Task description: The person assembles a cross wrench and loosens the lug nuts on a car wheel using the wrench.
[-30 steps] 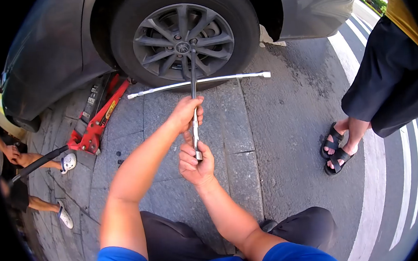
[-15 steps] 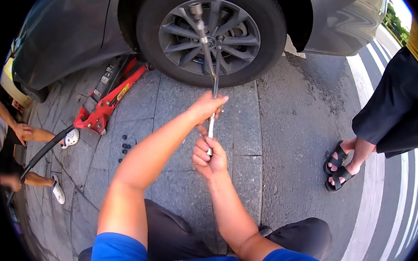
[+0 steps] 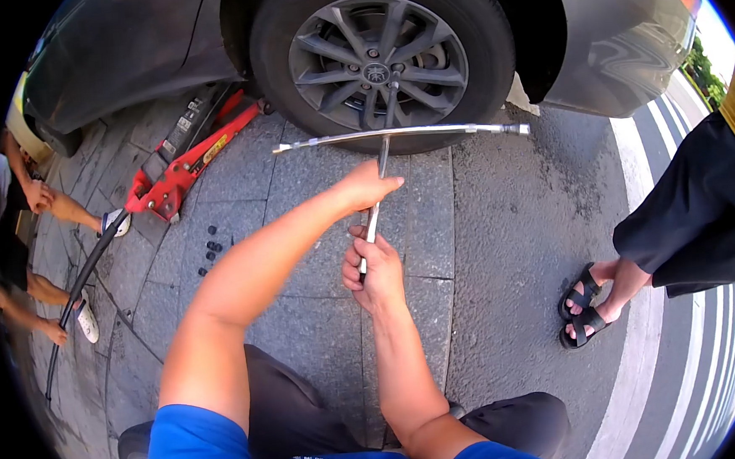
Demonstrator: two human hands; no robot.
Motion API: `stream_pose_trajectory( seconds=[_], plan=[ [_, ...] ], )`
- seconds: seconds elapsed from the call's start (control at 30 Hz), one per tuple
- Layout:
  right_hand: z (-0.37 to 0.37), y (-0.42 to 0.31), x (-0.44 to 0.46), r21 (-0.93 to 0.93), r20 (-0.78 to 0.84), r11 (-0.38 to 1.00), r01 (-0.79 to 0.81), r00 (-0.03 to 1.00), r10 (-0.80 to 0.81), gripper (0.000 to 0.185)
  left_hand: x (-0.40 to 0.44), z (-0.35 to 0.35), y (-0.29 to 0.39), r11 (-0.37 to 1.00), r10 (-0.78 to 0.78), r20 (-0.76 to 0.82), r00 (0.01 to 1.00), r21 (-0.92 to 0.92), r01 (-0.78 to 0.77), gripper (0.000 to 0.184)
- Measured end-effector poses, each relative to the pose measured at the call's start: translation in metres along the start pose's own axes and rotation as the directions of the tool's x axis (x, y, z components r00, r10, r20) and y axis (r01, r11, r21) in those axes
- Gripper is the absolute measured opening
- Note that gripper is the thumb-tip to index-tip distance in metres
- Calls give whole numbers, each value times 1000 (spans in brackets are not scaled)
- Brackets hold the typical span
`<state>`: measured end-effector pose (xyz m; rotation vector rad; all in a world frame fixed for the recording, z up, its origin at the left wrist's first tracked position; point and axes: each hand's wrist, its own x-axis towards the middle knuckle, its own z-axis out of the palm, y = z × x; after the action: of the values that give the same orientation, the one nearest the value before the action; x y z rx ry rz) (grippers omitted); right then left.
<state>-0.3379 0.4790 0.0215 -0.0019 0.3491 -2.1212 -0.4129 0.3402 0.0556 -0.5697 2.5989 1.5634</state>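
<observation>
A chrome four-way lug wrench (image 3: 437, 130) reaches from my hands to the car wheel (image 3: 379, 73). Its cross bar lies level across the lower tyre, and its far end meets the spoked rim near a lug nut. My left hand (image 3: 365, 186) is closed round the shaft just below the crossing, thumb pointing right. Closer to me, my right hand (image 3: 377, 269) has its fingers wrapped about the shaft's near end. Several small dark lug nuts (image 3: 211, 252) lie on the paving left of my left forearm.
A red floor jack (image 3: 171, 174) sits under the grey car (image 3: 129, 50), its long black handle (image 3: 77, 289) slanting toward a person's hand (image 3: 52, 331) at left. Someone in black sandals (image 3: 583, 313) stands at right, beside the white road stripes (image 3: 641, 297).
The wrench's cross bar has turned from nearly upright to level, while both my hands keep their hold on the shaft. The jack handle has swung lower at left.
</observation>
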Motion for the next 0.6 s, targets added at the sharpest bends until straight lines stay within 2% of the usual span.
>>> stream_pose_trajectory(
  seconds=[0.03,0.07,0.1,0.13,0.17,0.2,0.23,0.33,0.37,0.4,0.43,0.47,0.5,0.53,0.57,0.6],
  plan=[
    [2,2,3,-412,-182,911,6,979,-88,34,-1,-4,0,995,-17,3,1000,99,17,33],
    [3,4,4,-746,-302,662,-73,923,-238,33,-4,-1,1,996,-20,3,1000,89,20,33],
    [-7,6,6,-770,-274,637,-45,924,-266,34,-7,3,4,999,-32,-39,999,33,33,33],
    [-10,6,5,-773,-275,633,-49,925,-264,34,-9,5,5,999,-45,-81,996,-21,43,33],
    [-11,4,3,-351,-136,935,51,985,-105,36,-8,5,3,999,-44,-86,995,-28,42,33],
    [-12,3,1,174,69,985,20,997,-33,37,-5,4,-1,957,-78,-16,997,-282,70,34],
    [-20,10,4,528,304,837,-143,952,-30,39,-2,5,-4,851,-92,62,994,-514,110,34],
    [-29,10,6,576,318,797,-184,948,-12,40,10,15,-15,874,-76,22,997,-479,78,37],
    [-25,3,2,106,99,993,-43,995,32,39,9,14,-17,872,-83,27,996,-482,85,37],
    [-18,2,4,106,93,993,-42,995,32,39,8,9,-15,961,-74,-3,997,-266,71,37],
    [-11,1,7,-414,-157,910,-16,986,-54,39,7,7,-14,998,-58,-31,998,-39,57,36],
    [-9,1,6,-808,-321,575,-127,914,-248,38,3,11,-12,997,-63,-26,998,-47,61,36],
    [-11,-1,4,-809,-325,572,-132,912,-250,38,1,15,-7,995,-77,-59,995,-62,73,36],
    [-13,-5,1,-624,-232,781,-33,962,-144,39,-2,16,-3,994,-89,-92,992,-74,82,36],
    [-16,-9,-1,-374,-103,927,26,992,-70,40,-2,15,-1,994,-86,-91,992,-76,79,36],
    [-19,-10,-2,-88,44,995,35,999,-32,41,-3,13,1,932,-128,-34,991,-345,108,37]
  ],
)
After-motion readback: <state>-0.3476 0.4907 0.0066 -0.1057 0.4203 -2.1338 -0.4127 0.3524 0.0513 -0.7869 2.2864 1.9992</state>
